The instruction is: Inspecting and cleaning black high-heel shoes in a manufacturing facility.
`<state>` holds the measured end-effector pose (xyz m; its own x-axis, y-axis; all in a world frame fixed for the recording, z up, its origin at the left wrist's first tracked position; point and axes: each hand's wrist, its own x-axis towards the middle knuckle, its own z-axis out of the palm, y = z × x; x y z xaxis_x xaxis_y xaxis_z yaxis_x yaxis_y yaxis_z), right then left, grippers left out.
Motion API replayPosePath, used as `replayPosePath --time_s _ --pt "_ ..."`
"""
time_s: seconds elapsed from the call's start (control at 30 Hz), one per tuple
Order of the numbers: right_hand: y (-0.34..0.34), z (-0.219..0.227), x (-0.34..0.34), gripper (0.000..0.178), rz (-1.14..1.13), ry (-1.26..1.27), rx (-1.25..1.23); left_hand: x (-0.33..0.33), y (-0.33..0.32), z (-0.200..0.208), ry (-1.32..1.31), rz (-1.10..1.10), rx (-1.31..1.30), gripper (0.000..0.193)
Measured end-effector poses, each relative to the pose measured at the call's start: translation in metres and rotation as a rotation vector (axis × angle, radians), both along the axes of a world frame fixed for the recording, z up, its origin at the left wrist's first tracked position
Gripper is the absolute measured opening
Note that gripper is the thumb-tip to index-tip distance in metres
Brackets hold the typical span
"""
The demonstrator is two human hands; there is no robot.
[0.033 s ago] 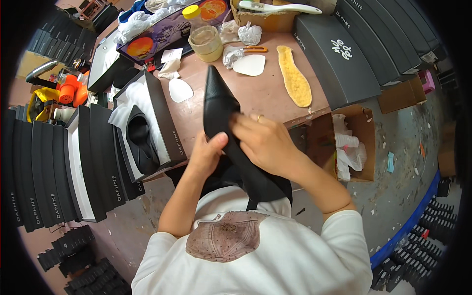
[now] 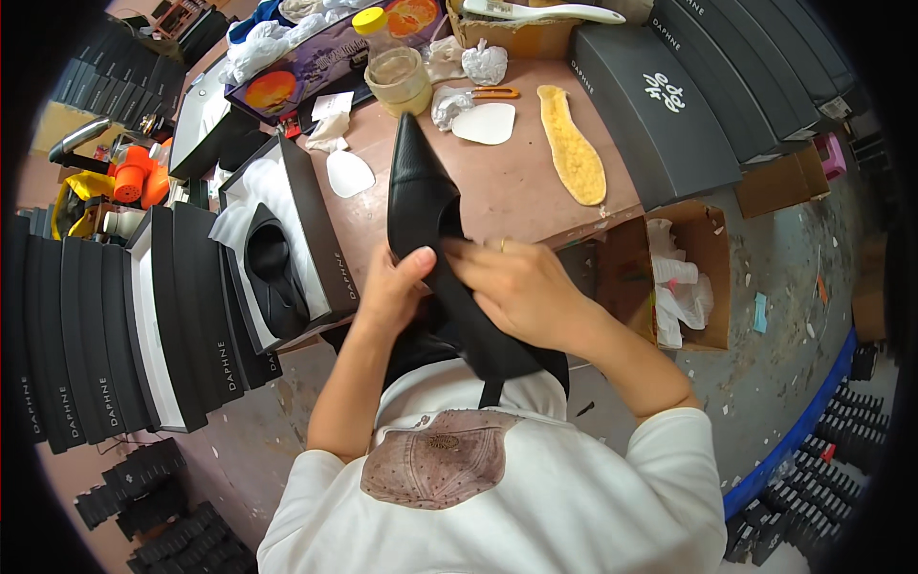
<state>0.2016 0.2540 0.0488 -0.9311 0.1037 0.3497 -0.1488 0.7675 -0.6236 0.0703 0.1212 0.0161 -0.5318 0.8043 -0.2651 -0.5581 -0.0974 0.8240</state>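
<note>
Starting at the left, we see a row of black shoe boxes (image 2: 86, 335) standing on edge, packed side by side, probably to save room. Next to them an open box (image 2: 330, 234), lined with white tissue (image 2: 247, 196), cradles a black pump (image 2: 273, 263), the paper likely there to guard its surface. A white rounded pad (image 2: 351, 173) lies flat on the counter (image 2: 526, 182) just beyond. Then comes the left hand (image 2: 390, 292), its fingers wrapped around the side of a black pointed-toe shoe (image 2: 418, 177) with the thumb laid on top, seemingly to steady it. We find that shoe lifted between the two hands, its toe aimed across the counter toward a yellow-capped jar (image 2: 398, 81) and its opening turned rightward, which appears to suit the right hand (image 2: 524, 292). Those fingers are bent at the opening's edge, but blur means we cannot tell whether they pinch or merely press. Further right, a fuzzy yellow insole (image 2: 574, 148) lies near the closed dark boxes (image 2: 655, 115), apparently parked within reach.
</note>
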Motion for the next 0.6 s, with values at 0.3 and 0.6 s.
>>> replayPosePath --time_s 0.3,0.6 --pt "0.026 -0.032 0.056 0.017 0.224 -0.366 -0.604 -0.003 0.081 0.076 0.781 -0.423 0.195 0.081" --pt "0.069 -0.004 0.133 0.026 -0.251 -0.461 0.15 0.043 0.122 0.08 1.311 -0.585 0.339 0.08"
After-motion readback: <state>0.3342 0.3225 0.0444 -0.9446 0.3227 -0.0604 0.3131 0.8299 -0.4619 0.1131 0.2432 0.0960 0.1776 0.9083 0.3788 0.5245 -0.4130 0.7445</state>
